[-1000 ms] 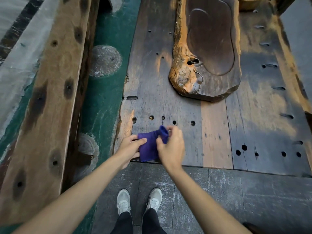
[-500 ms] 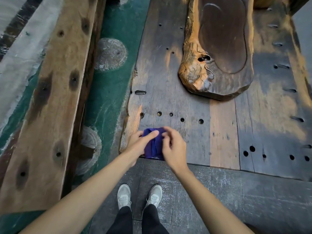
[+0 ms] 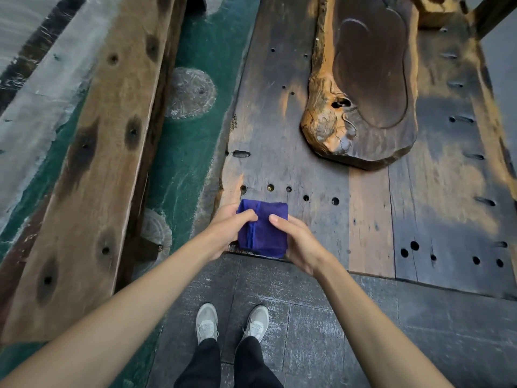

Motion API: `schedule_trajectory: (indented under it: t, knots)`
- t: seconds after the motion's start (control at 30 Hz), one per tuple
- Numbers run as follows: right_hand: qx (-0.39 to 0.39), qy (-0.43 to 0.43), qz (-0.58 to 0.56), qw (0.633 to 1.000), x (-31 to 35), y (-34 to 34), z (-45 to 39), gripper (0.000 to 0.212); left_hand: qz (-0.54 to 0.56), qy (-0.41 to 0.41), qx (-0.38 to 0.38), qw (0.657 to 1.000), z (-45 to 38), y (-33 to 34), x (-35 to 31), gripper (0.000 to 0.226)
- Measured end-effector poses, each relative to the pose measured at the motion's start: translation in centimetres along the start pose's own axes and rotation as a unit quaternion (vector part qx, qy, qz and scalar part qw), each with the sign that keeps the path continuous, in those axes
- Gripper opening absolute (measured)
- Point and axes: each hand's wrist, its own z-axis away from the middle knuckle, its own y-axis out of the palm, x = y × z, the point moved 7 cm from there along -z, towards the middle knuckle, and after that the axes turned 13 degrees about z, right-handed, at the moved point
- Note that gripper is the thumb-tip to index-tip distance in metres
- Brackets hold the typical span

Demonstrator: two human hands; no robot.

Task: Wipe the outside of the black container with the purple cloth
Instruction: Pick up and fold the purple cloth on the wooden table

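Weathered wood fills the far left: a long plank bench (image 3: 92, 169) with dark knots runs up and away, and beside it lies a strip of green floor (image 3: 193, 152) marked with pale round patches. Next comes the dark wooden table (image 3: 293, 152), its boards pierced with small holes. At its near edge sits the purple cloth (image 3: 263, 231), folded into a rough square and held between both hands. The left hand (image 3: 226, 231) grips the cloth's left side, thumb pressed on top and fingers curled under it. The right hand (image 3: 300, 245) grips the right side the same way, thumb lying on the upper face, fingers hidden below the fabric. A stitched hem runs down the cloth near the left thumb. Further right and farther back on the table rests a carved wooden tray (image 3: 366, 88), dark in its hollowed middle and orange-brown along its gnarled left rim. Below the table edge, grey stone tiles (image 3: 321, 331) carry the person's pale shoes (image 3: 232, 323) and dark trousers. No black container can be made out.
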Motion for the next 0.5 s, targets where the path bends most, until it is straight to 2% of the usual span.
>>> schedule_trajectory:
  t: [0.07, 0.3, 0.4, 0.5]
  knots:
    - [-0.003, 0.007, 0.020, 1.000, 0.4, 1.6, -0.1, 0.030, -0.001, 0.007, 0.004, 1.000, 1.1, -0.9, -0.4, 0.031]
    - [-0.008, -0.017, 0.114, 0.993, -0.5, 8.7, -0.8, 0.030, 0.027, 0.060, -0.081, 0.995, 6.3, -8.5, -0.3, 0.026]
    - [0.026, -0.021, 0.155, 0.987, -2.9, 14.0, -1.8, 0.023, 0.093, 0.074, -0.129, 0.985, 9.8, -13.8, 1.7, 0.030]
    - [0.082, -0.010, 0.184, 0.980, -6.7, 19.7, -2.6, 0.020, 0.152, 0.095, -0.210, 0.961, 14.2, -19.1, 4.7, 0.033]
